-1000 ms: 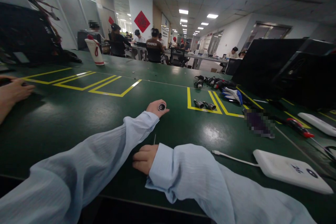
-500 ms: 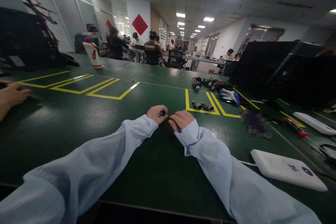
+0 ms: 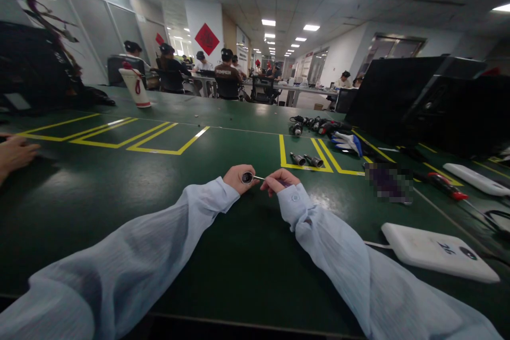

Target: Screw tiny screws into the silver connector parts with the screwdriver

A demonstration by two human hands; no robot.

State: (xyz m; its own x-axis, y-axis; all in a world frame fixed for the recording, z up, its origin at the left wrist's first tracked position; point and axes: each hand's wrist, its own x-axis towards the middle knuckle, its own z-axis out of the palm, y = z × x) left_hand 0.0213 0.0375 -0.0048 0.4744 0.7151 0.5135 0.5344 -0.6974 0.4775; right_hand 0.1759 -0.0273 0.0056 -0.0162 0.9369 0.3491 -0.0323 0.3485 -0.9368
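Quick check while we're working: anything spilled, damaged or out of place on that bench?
I see no spill or obvious damage. Only the heap of dark parts looks untidy: jumbled beyond the yellow tape outline, whereas two metal fittings lie inside it.

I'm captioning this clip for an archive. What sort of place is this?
Probably an open-plan office or workshop set up for bench work: a green table marked with yellow tape, a round metal part in the left hand, and, behind, people seated at desks.
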